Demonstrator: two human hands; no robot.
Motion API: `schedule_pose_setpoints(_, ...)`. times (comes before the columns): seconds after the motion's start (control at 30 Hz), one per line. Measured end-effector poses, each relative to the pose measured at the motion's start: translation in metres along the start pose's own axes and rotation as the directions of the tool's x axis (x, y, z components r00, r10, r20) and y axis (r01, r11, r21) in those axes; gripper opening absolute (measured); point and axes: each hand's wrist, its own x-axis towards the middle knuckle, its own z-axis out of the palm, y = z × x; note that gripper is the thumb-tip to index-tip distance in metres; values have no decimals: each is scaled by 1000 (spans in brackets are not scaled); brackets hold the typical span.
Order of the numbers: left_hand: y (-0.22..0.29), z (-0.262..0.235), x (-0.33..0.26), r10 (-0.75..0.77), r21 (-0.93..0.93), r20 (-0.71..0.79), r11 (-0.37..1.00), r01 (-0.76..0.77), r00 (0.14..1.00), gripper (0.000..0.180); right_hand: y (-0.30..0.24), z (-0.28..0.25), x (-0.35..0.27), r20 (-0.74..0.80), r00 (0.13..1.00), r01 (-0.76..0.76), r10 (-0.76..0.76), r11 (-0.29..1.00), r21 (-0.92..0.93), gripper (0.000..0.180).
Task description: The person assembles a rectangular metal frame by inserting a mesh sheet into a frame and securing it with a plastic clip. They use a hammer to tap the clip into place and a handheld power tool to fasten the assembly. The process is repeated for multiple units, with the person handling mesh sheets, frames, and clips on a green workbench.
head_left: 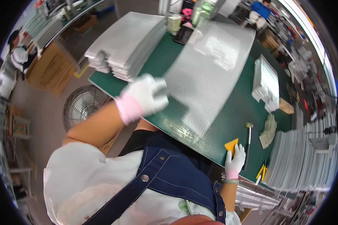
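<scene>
A translucent, finely ribbed sheet point(199, 82) with a notched near end lies over the green table, its stripes partly smeared. My left hand point(146, 95), in a white glove with a pink cuff, is at the sheet's left edge. Motion blurs its fingers, so I cannot tell whether they grip the edge. Near the table's front edge, my gloved right hand point(235, 159) is closed on a flat yellow scraper point(231, 145). A hammer point(248, 140) lies just to the right of that hand, with yellow-handled pliers point(261, 171) beyond it.
Stacked pale sheets point(131, 41) cover the table's far left. A smaller stack point(266, 82) sits at right, above a curved pale piece point(268, 131) and many upright panels point(302, 157). A floor fan point(84, 107) stands left of the green table point(229, 116). Other people work farther off.
</scene>
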Motion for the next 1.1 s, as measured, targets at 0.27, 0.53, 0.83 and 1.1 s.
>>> schedule_pose_setpoints(0.27,53,95,27,11,128,488,988,-84,873,57,-53,-7,54,-98,995,30,-14,987,160,53)
schedule_pose_setpoints(0.53,-24,135,293,-333,14,-9,943,333,943,63,-97,0,69,225,935,233,-275,952,198,71)
schedule_pose_setpoints(0.83,-15,185,386,-466,358,40,832,423,884,71,-97,-3,77,260,935,184,-243,956,230,72)
schedule_pose_setpoints(1.1,11,158,393,-352,519,-53,789,327,934,47,-97,-2,78,248,939,178,-237,954,241,70)
